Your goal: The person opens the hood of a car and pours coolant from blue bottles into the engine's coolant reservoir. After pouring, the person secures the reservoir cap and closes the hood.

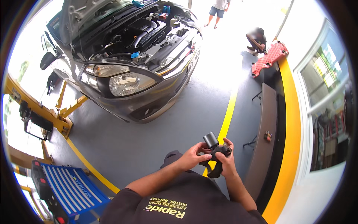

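In front of my chest I hold a black hand tool (215, 171) with a curved, grip-like lower part. A smooth dark grey cylinder (211, 139) sticks up from its upper left side; I cannot make out the exact kind of tool. My left hand (194, 156) is closed on its left side, fingers near the cylinder's base. On the other side my right hand (228, 162) wraps round the body, its thumb across the front and a fingertip raised above. The fingers cover part of the tool.
Ahead on the left stands a grey car (141, 99), hood raised. A yellow lift post (61, 125) and a blue-striped folding chair (74, 186) are to the left. At right runs a narrow brown table (266, 112) bearing a small reddish object (267, 136). Beyond are a red creeper (270, 58) and a crouching person (257, 40).
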Demonstrator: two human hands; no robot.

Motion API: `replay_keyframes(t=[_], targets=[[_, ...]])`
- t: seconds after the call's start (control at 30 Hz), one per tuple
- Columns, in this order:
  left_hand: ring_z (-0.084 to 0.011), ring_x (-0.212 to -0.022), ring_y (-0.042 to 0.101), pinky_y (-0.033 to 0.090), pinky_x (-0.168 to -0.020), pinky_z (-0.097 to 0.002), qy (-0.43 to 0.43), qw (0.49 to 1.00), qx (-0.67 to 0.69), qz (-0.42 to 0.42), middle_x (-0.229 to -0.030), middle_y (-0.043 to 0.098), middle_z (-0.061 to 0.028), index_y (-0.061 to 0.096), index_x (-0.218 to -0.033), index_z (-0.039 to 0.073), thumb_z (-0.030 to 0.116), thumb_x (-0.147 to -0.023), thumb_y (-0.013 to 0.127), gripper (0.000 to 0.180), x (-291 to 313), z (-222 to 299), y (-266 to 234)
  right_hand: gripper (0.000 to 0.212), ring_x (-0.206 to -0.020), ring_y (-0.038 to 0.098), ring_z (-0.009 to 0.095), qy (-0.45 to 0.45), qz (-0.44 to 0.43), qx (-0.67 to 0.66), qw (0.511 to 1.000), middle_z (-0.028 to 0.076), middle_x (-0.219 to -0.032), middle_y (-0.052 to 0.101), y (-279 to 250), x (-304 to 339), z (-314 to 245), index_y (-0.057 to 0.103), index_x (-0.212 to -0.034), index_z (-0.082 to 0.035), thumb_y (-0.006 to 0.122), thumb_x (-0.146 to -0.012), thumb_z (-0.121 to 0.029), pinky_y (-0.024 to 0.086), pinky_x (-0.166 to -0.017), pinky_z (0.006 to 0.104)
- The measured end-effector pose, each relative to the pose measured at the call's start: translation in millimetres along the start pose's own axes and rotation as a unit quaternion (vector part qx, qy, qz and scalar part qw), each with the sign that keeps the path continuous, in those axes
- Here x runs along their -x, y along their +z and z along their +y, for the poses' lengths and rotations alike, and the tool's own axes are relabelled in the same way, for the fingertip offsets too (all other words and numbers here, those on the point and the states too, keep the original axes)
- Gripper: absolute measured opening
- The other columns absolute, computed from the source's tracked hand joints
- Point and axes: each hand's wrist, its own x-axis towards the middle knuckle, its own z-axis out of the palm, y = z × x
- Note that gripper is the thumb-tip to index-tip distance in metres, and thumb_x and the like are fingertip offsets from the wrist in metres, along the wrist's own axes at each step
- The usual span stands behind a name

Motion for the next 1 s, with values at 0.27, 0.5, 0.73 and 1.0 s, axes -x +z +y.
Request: replay_keyframes(t=[0.27, 0.5, 0.73, 1.0], targets=[[-0.0128, -0.109, 0.068, 0.054, -0.1, -0.0338, 0.11, 0.992, 0.055, 0.007, -0.118, 0.073, -0.0047, 0.066, -0.132, 0.004, 0.027, -0.106, 0.077, 0.037, -452.7, 145.5, -117.6, 0.083, -0.11, 0.073, 0.029, -0.026, -0.096, 0.053, 0.994, 0.009, -0.123, 0.057, -69.6, -443.7, -157.1, 0.037, -0.149, -0.005, 0.087, -0.084, -0.019, 0.061, -0.099, 0.042], [-0.0089, -0.102, 0.069, 0.057, -0.089, -0.0288, 0.15, 0.98, 0.126, 0.042, -0.108, 0.076, -0.0028, 0.07, -0.12, 0.004, 0.024, -0.106, 0.076, 0.025, -695.4, 298.7, -126.1, 0.086, -0.092, 0.072, 0.025, -0.073, -0.019, 0.128, 0.989, 0.013, -0.121, 0.063, -75.4, -677.6, -296.3, 0.037, -0.15, -0.008, 0.087, -0.081, -0.025, 0.062, -0.085, 0.0384], [-0.0103, -0.101, 0.071, 0.061, -0.088, -0.0318, 0.205, 0.952, 0.171, 0.148, -0.108, 0.076, -0.0032, 0.072, -0.121, 0.004, 0.025, -0.108, 0.074, 0.025, -938.5, 375.2, -192.6, 0.09, -0.105, 0.068, 0.024, -0.016, -0.148, 0.119, 0.982, 0.007, -0.122, 0.053, -120.1, -971.6, -385.2, 0.037, -0.147, -0.01, 0.092, -0.077, -0.019, 0.06, -0.089, 0.0396], [-0.0091, -0.108, 0.069, 0.06, -0.096, -0.035, 0.334, 0.885, 0.238, 0.22, -0.113, 0.073, -0.0012, 0.071, -0.124, 0.008, 0.036, -0.111, 0.069, 0.03, -1117.2, 511.6, -281.3, 0.094, -0.099, 0.067, 0.017, -0.007, -0.311, 0.268, 0.912, 0.005, -0.119, 0.054, -47.9, -1246.0, -499.8, 0.031, -0.152, -0.007, 0.091, -0.079, -0.012, 0.056, -0.091, 0.0327]])
